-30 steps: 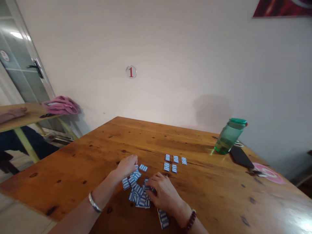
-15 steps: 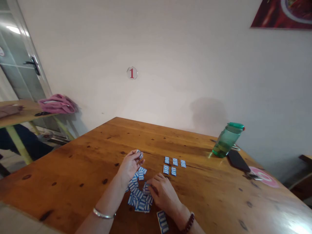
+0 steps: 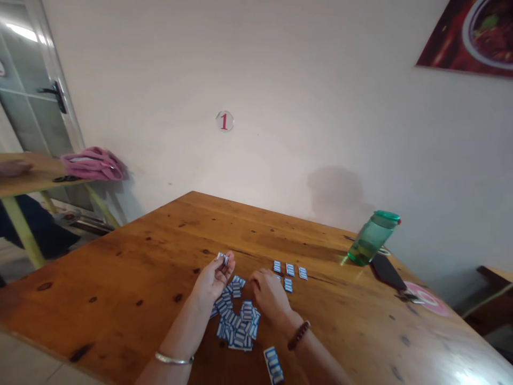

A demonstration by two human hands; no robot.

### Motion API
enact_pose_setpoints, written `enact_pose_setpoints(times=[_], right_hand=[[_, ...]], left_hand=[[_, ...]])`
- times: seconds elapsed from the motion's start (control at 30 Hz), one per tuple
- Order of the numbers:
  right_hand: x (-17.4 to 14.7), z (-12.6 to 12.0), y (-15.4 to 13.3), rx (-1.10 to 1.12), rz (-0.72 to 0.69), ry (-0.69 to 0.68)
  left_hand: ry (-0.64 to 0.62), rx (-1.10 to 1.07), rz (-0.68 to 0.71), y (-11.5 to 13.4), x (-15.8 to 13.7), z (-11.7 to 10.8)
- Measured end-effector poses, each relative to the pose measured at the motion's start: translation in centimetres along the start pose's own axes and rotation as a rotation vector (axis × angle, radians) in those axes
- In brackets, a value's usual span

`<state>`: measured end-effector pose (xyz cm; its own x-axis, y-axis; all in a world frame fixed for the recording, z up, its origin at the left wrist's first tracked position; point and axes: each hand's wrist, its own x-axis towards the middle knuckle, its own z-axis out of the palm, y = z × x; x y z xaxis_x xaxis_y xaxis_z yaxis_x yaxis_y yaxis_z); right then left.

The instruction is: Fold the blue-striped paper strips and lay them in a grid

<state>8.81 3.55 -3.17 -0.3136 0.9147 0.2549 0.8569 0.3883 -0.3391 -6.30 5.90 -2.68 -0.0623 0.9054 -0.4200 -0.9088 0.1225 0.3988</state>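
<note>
My left hand (image 3: pixel 212 279) is closed round a few small blue-and-white striped cards (image 3: pixel 223 259), pinched by the thumb and raised above the table. Below it lies a loose, overlapping heap of the same cards (image 3: pixel 236 327). My right hand (image 3: pixel 271 294) is just right of the heap, fingers curled and together; whatever they hold, if anything, is hidden. Beyond it sit several cards (image 3: pixel 290 269) in two short rows, one partly covered by my right hand. Nearer me, a separate striped card piece (image 3: pixel 273 366) lies by my right forearm.
On the wooden table's (image 3: pixel 168 235) right side stand a green bottle (image 3: pixel 372 238), a dark phone-like slab (image 3: pixel 387 272), keys (image 3: pixel 411 297) and a pink disc (image 3: pixel 428 299). A pink cloth bundle (image 3: pixel 94 163) and another person's hand (image 3: pixel 15 168) rest on the left table.
My right hand has lifted off the heap and moved away toward the card rows, now covering one card. My left hand has turned, showing the face of its cards. The view has shifted slightly.
</note>
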Motion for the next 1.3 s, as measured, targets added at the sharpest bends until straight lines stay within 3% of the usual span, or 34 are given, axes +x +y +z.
enact_pose_setpoints(times=[0.33,0.9,1.3], right_hand=[[2.8,1.8,-1.3,-0.109,0.118,-0.039],[4.0,0.7,-3.5,-0.200,0.186,-0.251],[3.8,1.0,-4.9,-0.218,0.223,-0.220]], left_hand=[[0.015,-0.049,-0.030,0.1,0.4,-0.3],[0.015,0.001,-0.016,0.0,0.3,-0.1],[0.019,0.023,-0.039,0.1,0.3,-0.1]])
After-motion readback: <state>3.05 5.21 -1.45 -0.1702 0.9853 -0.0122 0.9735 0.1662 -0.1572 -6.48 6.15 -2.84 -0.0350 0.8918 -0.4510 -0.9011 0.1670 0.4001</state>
